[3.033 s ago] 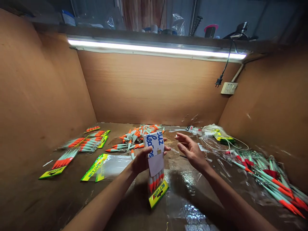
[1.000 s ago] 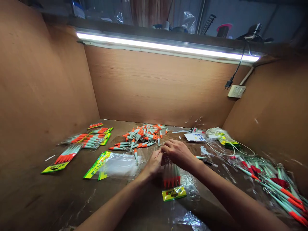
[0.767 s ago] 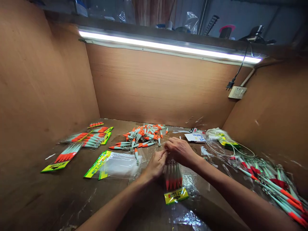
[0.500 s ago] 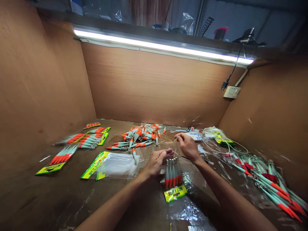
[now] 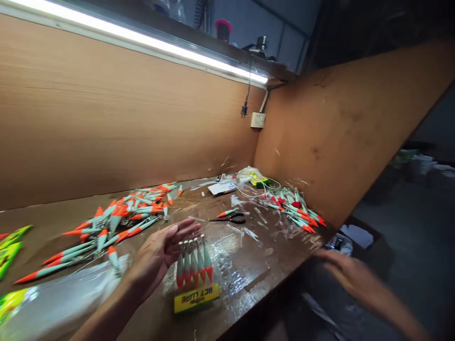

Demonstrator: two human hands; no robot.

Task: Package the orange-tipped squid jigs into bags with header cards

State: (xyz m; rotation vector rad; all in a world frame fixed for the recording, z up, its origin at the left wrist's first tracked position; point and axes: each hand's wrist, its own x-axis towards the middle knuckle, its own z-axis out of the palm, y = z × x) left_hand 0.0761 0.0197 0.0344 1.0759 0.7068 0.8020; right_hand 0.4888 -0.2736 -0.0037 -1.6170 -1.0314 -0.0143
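A clear pack of several grey-and-orange fishing lures lies on the table, its yellow header card toward me. My left hand is at the lures' upper end, palm turned toward the pack, fingers stretched and slightly apart. Whether its fingertips touch the plastic is unclear. Out past the table's right edge, my right hand is smeared by motion, so its fingers and anything in them cannot be made out. Black-handled pliers rest beyond the pack, beside a single lure.
A heap of loose lures lies at the left, with flat clear bags before it. More lures are piled at the right, near plastic scraps. A container stands below the table edge. A plug hangs down.
The view has swung right. My right hand has left the pack and moved out past the table's right edge. My left hand stays by the pack, its fingers now more spread.
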